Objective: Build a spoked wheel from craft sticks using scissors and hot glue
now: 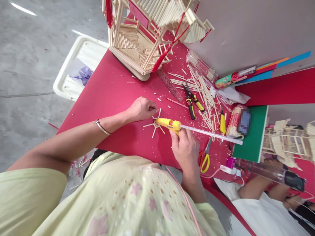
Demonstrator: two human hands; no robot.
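My right hand [185, 147] grips a yellow hot glue gun [169, 123] by its handle. A long clear glue stick [211, 133] sticks out of the gun's back end. The nozzle points left, at the middle of a small star-shaped frame of thin wooden sticks [155, 131] lying on the red table. Just above that frame, my left hand [143, 108] is closed with its fingers curled together. Whatever its fingertips may pinch is too small or hidden to make out.
A wooden-stick pavilion model [133, 42] with red tassels stands at the back. Right of the frame lie pliers [192, 101], a ruler [169, 86], loose sticks [205, 95], a yellow cutter [222, 123] and scissors [204, 160]. A person in white [256, 209] sits at the right.
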